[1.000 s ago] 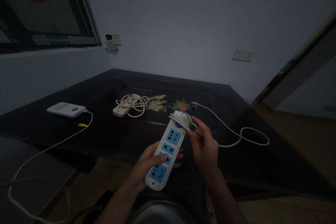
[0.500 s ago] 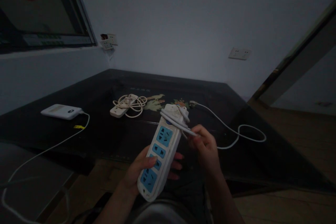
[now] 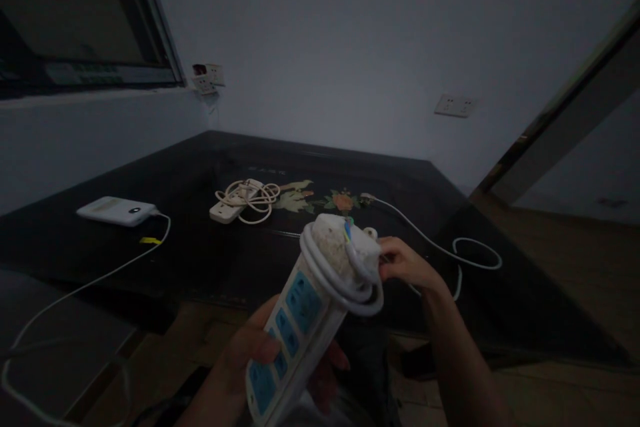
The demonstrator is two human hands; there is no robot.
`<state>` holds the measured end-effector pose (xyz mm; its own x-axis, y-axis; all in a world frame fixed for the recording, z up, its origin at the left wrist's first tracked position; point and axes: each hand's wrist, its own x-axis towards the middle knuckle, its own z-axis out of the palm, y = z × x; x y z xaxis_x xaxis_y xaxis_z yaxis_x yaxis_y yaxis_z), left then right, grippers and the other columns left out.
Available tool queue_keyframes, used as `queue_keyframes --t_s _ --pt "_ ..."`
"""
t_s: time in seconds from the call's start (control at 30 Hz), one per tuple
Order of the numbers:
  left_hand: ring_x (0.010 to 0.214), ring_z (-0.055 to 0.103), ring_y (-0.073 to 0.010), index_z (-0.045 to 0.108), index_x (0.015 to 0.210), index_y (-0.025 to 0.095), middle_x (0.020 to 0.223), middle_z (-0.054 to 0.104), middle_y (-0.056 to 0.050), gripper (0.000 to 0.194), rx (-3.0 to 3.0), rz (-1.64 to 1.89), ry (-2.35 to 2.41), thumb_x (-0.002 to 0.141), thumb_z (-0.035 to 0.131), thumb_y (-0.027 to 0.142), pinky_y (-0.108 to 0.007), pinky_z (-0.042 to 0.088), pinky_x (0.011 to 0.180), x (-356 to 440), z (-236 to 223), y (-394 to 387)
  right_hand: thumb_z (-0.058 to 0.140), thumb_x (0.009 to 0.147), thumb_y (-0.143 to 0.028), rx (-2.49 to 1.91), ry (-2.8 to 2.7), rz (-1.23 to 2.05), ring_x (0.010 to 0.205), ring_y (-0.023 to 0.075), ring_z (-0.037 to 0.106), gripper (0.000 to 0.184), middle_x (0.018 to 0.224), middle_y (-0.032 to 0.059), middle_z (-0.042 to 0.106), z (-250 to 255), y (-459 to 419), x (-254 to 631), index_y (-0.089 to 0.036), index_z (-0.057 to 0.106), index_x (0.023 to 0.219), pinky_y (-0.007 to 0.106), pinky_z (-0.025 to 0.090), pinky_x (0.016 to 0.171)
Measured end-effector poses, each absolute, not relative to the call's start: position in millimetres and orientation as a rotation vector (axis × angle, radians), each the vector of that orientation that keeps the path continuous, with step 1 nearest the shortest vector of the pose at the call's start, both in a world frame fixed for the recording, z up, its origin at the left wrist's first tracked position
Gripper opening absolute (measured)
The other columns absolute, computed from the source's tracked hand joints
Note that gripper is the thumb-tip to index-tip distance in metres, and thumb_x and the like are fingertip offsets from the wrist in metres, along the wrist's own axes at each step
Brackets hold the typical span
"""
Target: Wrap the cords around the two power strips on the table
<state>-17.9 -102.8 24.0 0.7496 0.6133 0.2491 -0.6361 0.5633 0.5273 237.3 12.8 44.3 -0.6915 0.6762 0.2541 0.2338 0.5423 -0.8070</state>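
My left hand (image 3: 260, 343) is closed around the lower part of a white power strip (image 3: 300, 320) with blue socket panels, its thumb lying on the front. The strip is held tilted above the table's near edge. Loops of a white cord (image 3: 345, 293) wrap its upper end, where blue and yellow-green wires show. Beside that end, my right hand (image 3: 405, 263) has its fingers bent on the cord; its fingertips are partly hidden behind the strip. From there the cord trails onto the table and ends far right of centre.
On the black table (image 3: 165, 253) lie a second power strip (image 3: 227, 210) with its cord bundled on top and a white power bank (image 3: 117, 211) with a cable (image 3: 90, 287) hanging off the left edge. Wall sockets (image 3: 454, 105) sit behind. A window is at upper left.
The power strip has tilted, its top end coming closer to view. My right hand has carried the cord round the strip's end, moving slightly right and behind it.
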Motion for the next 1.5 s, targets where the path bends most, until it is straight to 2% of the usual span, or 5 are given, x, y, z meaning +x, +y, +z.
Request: queue_keyframes --t_s 0.17,0.37,0.97,1.33,1.5 --pt "0.083 0.070 -0.0301 0.065 0.110 0.012 0.100 0.071 -0.015 0.057 0.880 0.587 0.302 0.060 0.078 0.034 -0.035 0.053 0.071 -31.1 31.1 -107.5 0.056 0.071 -0.067 -0.752 -2.330 1.137 0.051 0.0094 0.036 0.055 0.051 -0.0065 0.037 53.1 68.5 238.8 -0.018 0.046 0.049 0.023 0.031 0.050" --pt "0.096 0.065 -0.0272 0.056 0.125 0.017 0.108 0.069 -0.011 0.058 1.308 0.575 0.622 0.073 0.070 0.039 -0.036 0.050 0.081 -34.5 33.7 -90.6 0.059 0.075 -0.053 -0.932 -2.313 1.191 0.045 0.0054 0.025 0.043 0.049 -0.0097 0.032 99.6 104.0 215.0 -0.018 0.044 0.055 0.020 0.020 0.044" --pt "0.089 0.060 -0.0205 0.059 0.117 0.018 0.104 0.067 -0.004 0.038 1.762 0.594 0.960 0.080 0.058 0.026 -0.027 0.046 0.078 -22.3 19.3 -71.5 0.065 0.080 -0.033 -1.078 -2.380 0.108 0.049 0.0066 0.034 0.032 0.050 -0.0056 0.042 147.0 6.9 150.8 -0.016 0.055 0.055 0.024 0.019 0.051" --pt "0.108 0.058 -0.0261 0.055 0.125 0.015 0.118 0.065 -0.008 0.049 1.559 0.837 0.992 0.078 0.063 0.024 -0.034 0.041 0.096 -20.3 -2.7 -57.1 0.056 0.088 -0.036 -0.910 -2.269 -0.011 0.049 0.0080 0.047 0.035 0.053 -0.0031 0.052 113.8 -34.3 166.6 -0.017 0.057 0.058 0.021 0.031 0.052" --pt "0.109 0.058 -0.0263 0.054 0.125 0.014 0.122 0.063 -0.010 0.054 1.371 0.904 0.988 0.076 0.068 0.031 -0.035 0.043 0.094 -25.5 -7.9 -56.3 0.058 0.087 -0.033 -0.929 -2.081 0.111 0.044 0.0078 0.043 0.029 0.051 -0.0037 0.053 101.2 -38.2 173.8 -0.018 0.061 0.063 0.021 0.029 0.046"
